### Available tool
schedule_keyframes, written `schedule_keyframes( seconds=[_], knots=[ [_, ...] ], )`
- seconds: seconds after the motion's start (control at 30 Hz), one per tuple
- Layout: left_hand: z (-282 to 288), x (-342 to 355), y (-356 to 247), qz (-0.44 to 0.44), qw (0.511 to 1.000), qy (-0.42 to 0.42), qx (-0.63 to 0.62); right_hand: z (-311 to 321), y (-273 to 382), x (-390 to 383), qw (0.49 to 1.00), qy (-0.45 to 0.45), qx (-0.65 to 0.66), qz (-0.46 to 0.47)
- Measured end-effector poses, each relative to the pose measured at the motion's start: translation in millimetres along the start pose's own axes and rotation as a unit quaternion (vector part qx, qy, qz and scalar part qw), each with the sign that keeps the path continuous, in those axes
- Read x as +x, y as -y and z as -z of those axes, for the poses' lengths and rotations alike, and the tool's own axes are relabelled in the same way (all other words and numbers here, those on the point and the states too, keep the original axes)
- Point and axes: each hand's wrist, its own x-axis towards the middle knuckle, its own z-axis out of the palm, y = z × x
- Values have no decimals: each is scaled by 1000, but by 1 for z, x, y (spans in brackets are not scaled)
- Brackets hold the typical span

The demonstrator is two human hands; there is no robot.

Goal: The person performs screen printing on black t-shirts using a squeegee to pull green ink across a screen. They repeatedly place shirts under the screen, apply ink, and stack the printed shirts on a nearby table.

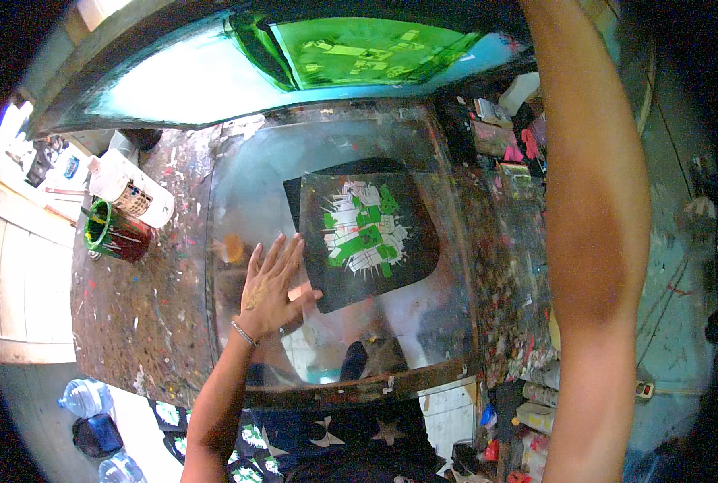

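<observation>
My left hand (270, 294) lies flat with its fingers stretched out, on the shiny plate (246, 185) of the worktable. Its fingertips and thumb are at the left edge of a black piece of material (420, 249), which carries a green and white print (364, 228). A see-through sheet seems to lie over part of it. My right forearm (592, 241) rises along the right side, and its hand is beyond the upper edge. At the far side a printing screen (375, 52) with a green stencil area stands tilted up over the table.
On the table's left stand a paint-stained cup (119, 232) and a white plastic bottle (133, 191) lying aslant. Rags and small boxes (496, 137) crowd the far right. Water bottles (85, 398) are at the lower left, beside more printed black pieces (168, 414).
</observation>
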Motion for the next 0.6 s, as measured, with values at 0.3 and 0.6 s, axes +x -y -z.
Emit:
schedule_keyframes(
  seconds=[0.3, 0.6],
  knots=[
    [18, 44, -107, 180, 907, -106, -365, -1, 2, 6, 996, -16, -65, -60],
    [202, 36, -90, 18, 928, -372, 14, -12, 57, -57, 971, 28, -118, -207]
  ],
)
